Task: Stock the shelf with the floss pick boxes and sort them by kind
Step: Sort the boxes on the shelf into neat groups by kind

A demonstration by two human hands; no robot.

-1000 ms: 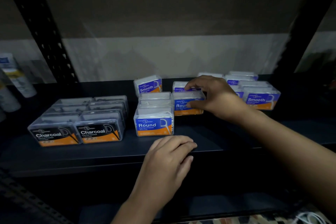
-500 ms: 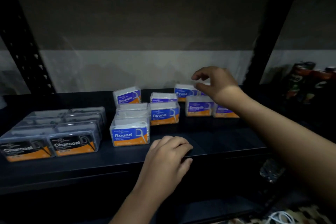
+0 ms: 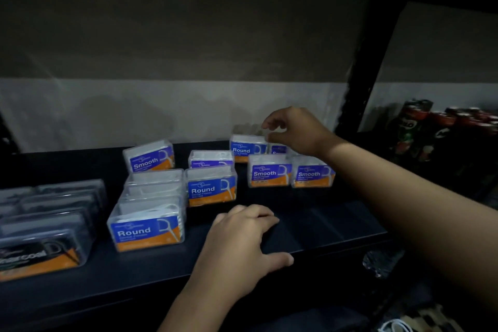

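Observation:
On the dark shelf (image 3: 323, 226), blue-and-orange Round boxes form a row from the front one (image 3: 147, 232) back, with another Round box (image 3: 211, 188) beside it. A Smooth box (image 3: 149, 158) stands tilted behind them. Two Smooth boxes (image 3: 269, 174) (image 3: 312, 175) sit side by side to the right. My right hand (image 3: 293, 132) reaches to the back and pinches the top right corner of a rear Round box (image 3: 246, 147). My left hand (image 3: 242, 240) rests on the shelf's front edge with loosely bent fingers, holding nothing. Black Charcoal boxes (image 3: 40, 240) fill the left.
A black upright post (image 3: 363, 94) bounds the shelf bay on the right. Beyond it stand dark drink bottles with red caps (image 3: 436, 127). A grey wall closes the back. A lower shelf and a white cord (image 3: 396, 325) show at the bottom right.
My right hand left the middle Round box and moved back and right to the rear Round box. The view swung right, so the Charcoal boxes slid toward the left edge. My left hand stayed put.

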